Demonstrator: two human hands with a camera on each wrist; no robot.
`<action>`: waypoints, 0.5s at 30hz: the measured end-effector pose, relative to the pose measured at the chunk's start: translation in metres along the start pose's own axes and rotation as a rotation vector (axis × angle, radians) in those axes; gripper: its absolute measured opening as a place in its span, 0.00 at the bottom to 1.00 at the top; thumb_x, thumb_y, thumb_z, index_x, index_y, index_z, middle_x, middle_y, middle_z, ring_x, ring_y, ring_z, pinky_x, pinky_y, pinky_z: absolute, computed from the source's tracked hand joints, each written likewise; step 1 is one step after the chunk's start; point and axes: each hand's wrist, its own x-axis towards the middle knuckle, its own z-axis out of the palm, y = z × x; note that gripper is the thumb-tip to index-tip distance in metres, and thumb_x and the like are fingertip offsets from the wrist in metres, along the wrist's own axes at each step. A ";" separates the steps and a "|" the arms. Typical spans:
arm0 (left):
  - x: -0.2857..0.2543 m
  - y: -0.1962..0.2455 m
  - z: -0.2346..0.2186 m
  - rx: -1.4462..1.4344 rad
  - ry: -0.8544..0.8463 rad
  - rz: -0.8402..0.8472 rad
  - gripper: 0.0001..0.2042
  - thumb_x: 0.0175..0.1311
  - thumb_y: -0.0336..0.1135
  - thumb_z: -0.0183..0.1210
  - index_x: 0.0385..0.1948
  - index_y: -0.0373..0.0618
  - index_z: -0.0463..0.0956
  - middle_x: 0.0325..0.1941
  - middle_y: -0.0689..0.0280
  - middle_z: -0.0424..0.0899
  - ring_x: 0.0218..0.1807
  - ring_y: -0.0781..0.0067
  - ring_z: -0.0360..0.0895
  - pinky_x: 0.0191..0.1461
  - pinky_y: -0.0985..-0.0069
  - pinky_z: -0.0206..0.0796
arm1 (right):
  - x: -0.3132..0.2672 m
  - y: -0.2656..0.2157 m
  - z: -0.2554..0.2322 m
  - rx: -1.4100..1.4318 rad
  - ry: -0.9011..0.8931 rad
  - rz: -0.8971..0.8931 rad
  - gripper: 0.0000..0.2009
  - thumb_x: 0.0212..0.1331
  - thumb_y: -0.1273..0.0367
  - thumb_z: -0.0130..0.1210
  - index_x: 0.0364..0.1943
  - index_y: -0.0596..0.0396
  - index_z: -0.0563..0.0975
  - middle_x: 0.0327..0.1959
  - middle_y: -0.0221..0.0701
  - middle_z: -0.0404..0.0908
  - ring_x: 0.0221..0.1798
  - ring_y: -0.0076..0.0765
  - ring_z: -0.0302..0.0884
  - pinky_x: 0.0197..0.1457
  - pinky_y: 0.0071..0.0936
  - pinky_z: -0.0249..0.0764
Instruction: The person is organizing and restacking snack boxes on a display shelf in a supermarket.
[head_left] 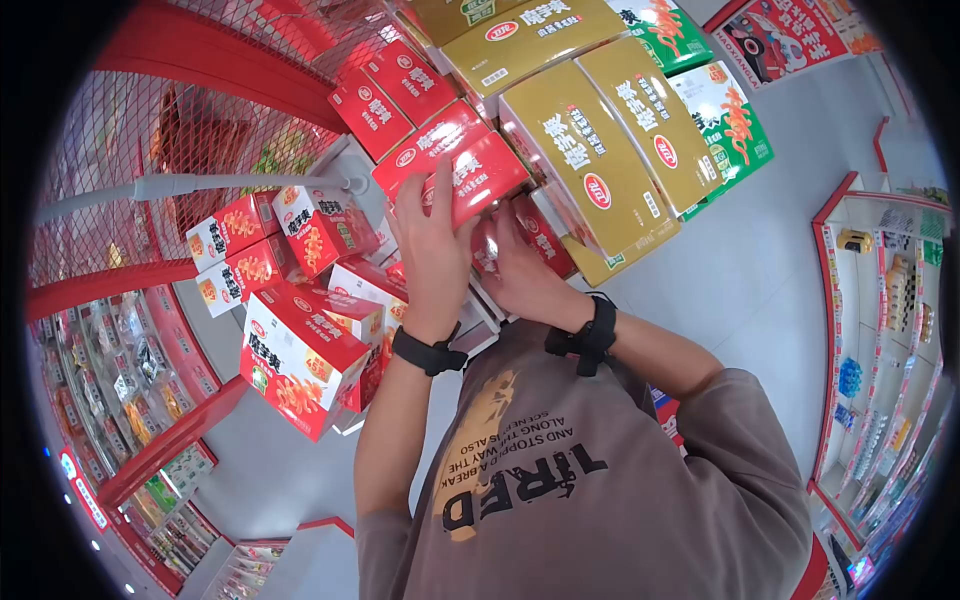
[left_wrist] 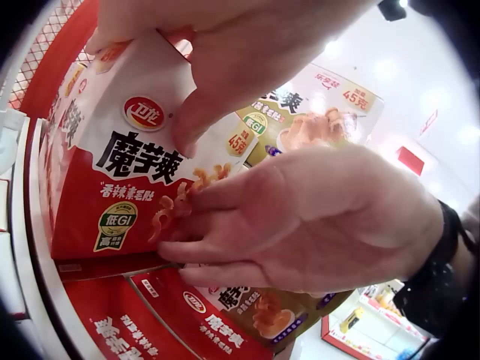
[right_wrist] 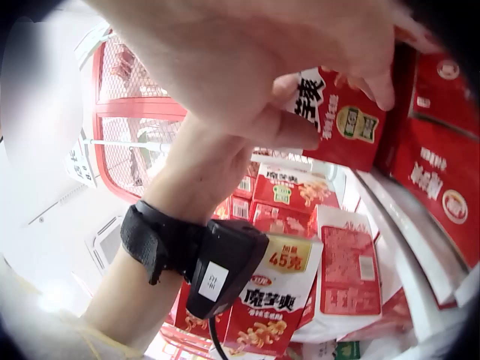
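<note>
A red-and-white snack box [left_wrist: 124, 180] stands upright on other red boxes in the left wrist view. My left hand [head_left: 432, 250] grips it from above, fingers over its top and thumb down its printed front. Lower on that front, my right hand [head_left: 535, 275] touches the box with nearly straight fingers, as the left wrist view shows. In the right wrist view, the right hand [right_wrist: 255, 60] covers part of the red box [right_wrist: 349, 127]. My left wrist carries a black strap and camera [right_wrist: 225, 270] there.
Gold boxes [head_left: 590, 170] are stacked right of my hands, with green-and-white boxes [head_left: 735, 125] beyond. More red-and-white boxes [head_left: 300, 350] sit left of my arms. A white pole [head_left: 200, 185] crosses before red mesh [head_left: 230, 120]. Stocked shelves [head_left: 885, 320] stand far right.
</note>
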 end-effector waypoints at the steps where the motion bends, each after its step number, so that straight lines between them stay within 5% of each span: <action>1: 0.000 0.001 0.000 0.040 -0.008 0.009 0.36 0.52 0.29 0.68 0.66 0.47 0.65 0.63 0.47 0.66 0.64 0.44 0.64 0.68 0.53 0.54 | 0.002 0.004 0.006 0.037 0.023 0.011 0.49 0.55 0.75 0.53 0.69 0.69 0.24 0.71 0.63 0.47 0.74 0.59 0.53 0.73 0.40 0.57; 4: -0.002 0.000 0.003 0.104 -0.012 0.044 0.36 0.55 0.30 0.65 0.69 0.46 0.60 0.68 0.45 0.62 0.69 0.42 0.59 0.70 0.49 0.49 | 0.003 0.005 0.013 0.141 0.062 0.036 0.52 0.50 0.74 0.55 0.68 0.73 0.26 0.72 0.67 0.39 0.75 0.66 0.46 0.75 0.42 0.52; 7: -0.002 -0.003 0.004 0.134 -0.031 0.076 0.37 0.56 0.31 0.65 0.70 0.44 0.57 0.69 0.45 0.60 0.72 0.43 0.56 0.70 0.49 0.49 | 0.007 -0.004 0.004 0.495 0.025 0.166 0.51 0.55 0.70 0.57 0.70 0.70 0.29 0.73 0.59 0.45 0.77 0.62 0.41 0.77 0.39 0.48; 10: -0.001 -0.003 0.005 0.241 -0.030 0.087 0.38 0.54 0.32 0.65 0.70 0.43 0.57 0.68 0.46 0.61 0.70 0.44 0.58 0.69 0.51 0.52 | 0.015 -0.007 -0.006 0.840 0.118 0.169 0.48 0.60 0.57 0.58 0.73 0.61 0.37 0.72 0.45 0.55 0.74 0.50 0.54 0.71 0.38 0.58; 13: -0.002 -0.006 0.005 0.169 -0.017 0.111 0.39 0.52 0.32 0.66 0.69 0.43 0.58 0.64 0.48 0.65 0.66 0.46 0.63 0.66 0.54 0.56 | 0.017 -0.013 -0.018 1.126 0.086 0.502 0.44 0.60 0.45 0.56 0.73 0.51 0.50 0.66 0.35 0.63 0.61 0.36 0.70 0.62 0.34 0.65; 14: -0.002 -0.005 0.003 0.159 -0.040 0.092 0.39 0.51 0.31 0.67 0.68 0.43 0.59 0.61 0.50 0.67 0.62 0.48 0.65 0.64 0.57 0.58 | 0.020 -0.027 -0.020 1.158 0.129 0.590 0.35 0.59 0.41 0.54 0.65 0.45 0.66 0.58 0.30 0.73 0.50 0.30 0.74 0.55 0.35 0.66; 15: -0.005 -0.003 0.000 0.156 -0.042 0.093 0.39 0.50 0.30 0.67 0.68 0.43 0.60 0.61 0.50 0.68 0.62 0.48 0.66 0.64 0.57 0.58 | 0.023 -0.032 -0.022 1.142 0.115 0.615 0.32 0.59 0.41 0.55 0.61 0.44 0.69 0.54 0.29 0.75 0.49 0.29 0.75 0.53 0.35 0.67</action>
